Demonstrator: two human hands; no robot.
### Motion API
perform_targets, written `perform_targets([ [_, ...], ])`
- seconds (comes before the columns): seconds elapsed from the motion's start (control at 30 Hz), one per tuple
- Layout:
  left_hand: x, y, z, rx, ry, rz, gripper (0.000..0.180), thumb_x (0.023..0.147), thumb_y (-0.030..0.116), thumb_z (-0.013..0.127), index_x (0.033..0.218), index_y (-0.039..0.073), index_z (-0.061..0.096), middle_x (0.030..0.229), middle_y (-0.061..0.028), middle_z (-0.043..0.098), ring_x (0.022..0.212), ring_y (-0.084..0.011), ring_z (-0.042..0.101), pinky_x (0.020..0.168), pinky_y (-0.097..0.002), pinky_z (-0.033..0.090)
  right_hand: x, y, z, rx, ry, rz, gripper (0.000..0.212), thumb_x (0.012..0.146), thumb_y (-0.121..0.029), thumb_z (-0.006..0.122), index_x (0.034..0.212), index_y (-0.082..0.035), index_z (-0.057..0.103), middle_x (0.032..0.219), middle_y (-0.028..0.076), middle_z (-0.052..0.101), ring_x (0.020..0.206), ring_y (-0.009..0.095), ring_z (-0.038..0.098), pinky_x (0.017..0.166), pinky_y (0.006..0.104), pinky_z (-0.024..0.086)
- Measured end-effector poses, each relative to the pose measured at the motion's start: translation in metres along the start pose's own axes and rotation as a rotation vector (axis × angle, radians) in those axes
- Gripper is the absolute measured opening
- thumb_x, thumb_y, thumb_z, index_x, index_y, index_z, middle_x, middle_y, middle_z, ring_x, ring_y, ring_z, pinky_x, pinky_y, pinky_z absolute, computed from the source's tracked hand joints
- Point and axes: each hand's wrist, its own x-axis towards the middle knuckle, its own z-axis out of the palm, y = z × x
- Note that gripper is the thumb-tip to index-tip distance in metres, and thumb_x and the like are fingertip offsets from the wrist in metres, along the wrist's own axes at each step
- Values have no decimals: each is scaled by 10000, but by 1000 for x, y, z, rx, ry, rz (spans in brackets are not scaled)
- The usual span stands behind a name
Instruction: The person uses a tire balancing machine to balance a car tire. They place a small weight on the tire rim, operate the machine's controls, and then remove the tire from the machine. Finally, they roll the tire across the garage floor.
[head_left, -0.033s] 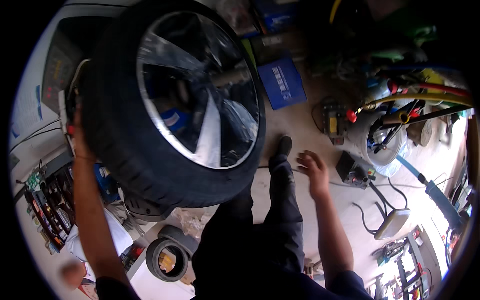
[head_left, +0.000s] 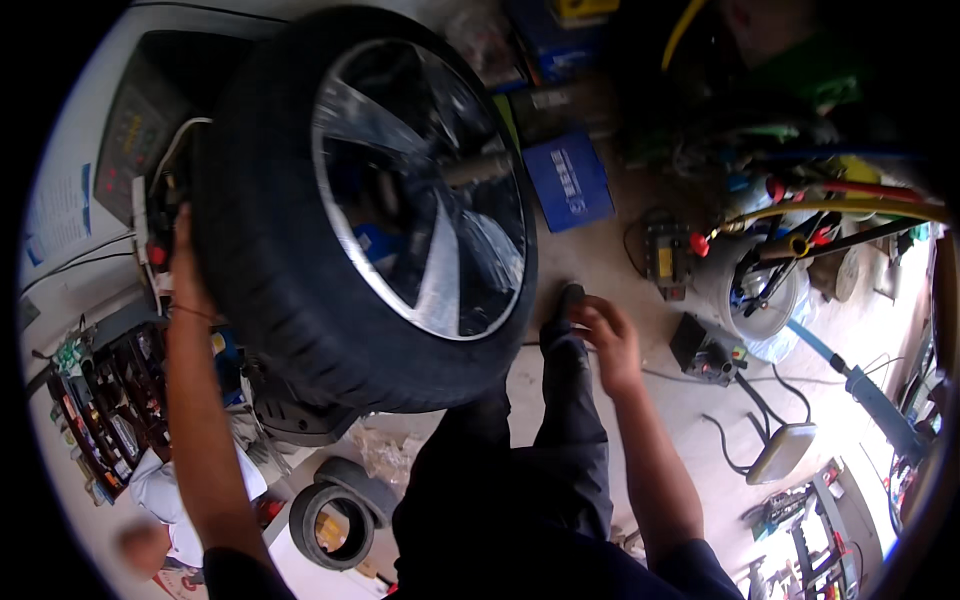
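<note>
A large car wheel, with a black tyre around a silver and black spoked rim, stands tilted before me at the upper left. My left hand is at the tyre's left side, between the tread and a grey machine with a lit display panel. Its fingers are partly hidden and blurred, so their grip is unclear. To the right of the wheel, my right hand hangs in the air with bent fingers apart and nothing in them. It does not touch the tyre.
A blue box lies on the floor beyond the wheel. On the right are a white bucket of tools and a small dark pedal box. Loose tyres lie at lower left, near a person in white and a parts rack.
My right hand has moved left, closer to the wheel. The wheel and the machine sit slightly farther right in the picture, as the view has shifted.
</note>
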Motion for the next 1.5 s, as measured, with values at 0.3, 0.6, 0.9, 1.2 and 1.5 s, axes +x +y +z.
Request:
perform_targets([
  [0.3,12,-27,-29,-91,52,13,721,917,581,519,1368,19,497,1329,-107,559,1184,-229,548,1024,-324,411,38,-113,237,-812,105,-448,384,934,-361,561,1049,-6,654,1041,238,634,1018,422,584,877,450,457],
  [0.6,1,-13,-10,-200,-119,-354,816,859,696,466,1410,94,474,1381,-101,522,1226,-278,510,1053,-420,383,21,-136,256,-296,-122,183,858,907,-670,374,1261,90,560,1231,249,604,1145,319,579,1008,336,391],
  [0.9,-32,-6,27,-125,-63,-192,788,912,643,430,1443,62,407,1394,-80,509,1253,-249,496,1074,-372,370,12,-149,227,-254,-77,221,721,903,-561,377,1225,42,606,1193,225,631,1105,310,598,1000,362,383],
  [1.2,-39,3,74,-73,-165,-91,799,928,644,424,1486,78,342,1479,-58,417,1317,-209,433,1107,-336,323,15,-145,180,-86,-29,203,681,905,-527,376,1196,38,620,1162,202,647,1079,283,608,985,354,397],
  [1.5,-57,15,150,67,-411,-223,845,924,659,415,1484,33,320,1491,-92,394,1335,-223,409,1130,-341,279,-13,-134,121,265,84,198,637,948,-470,391,1276,55,542,1180,186,635,1050,254,623,949,337,447],
])
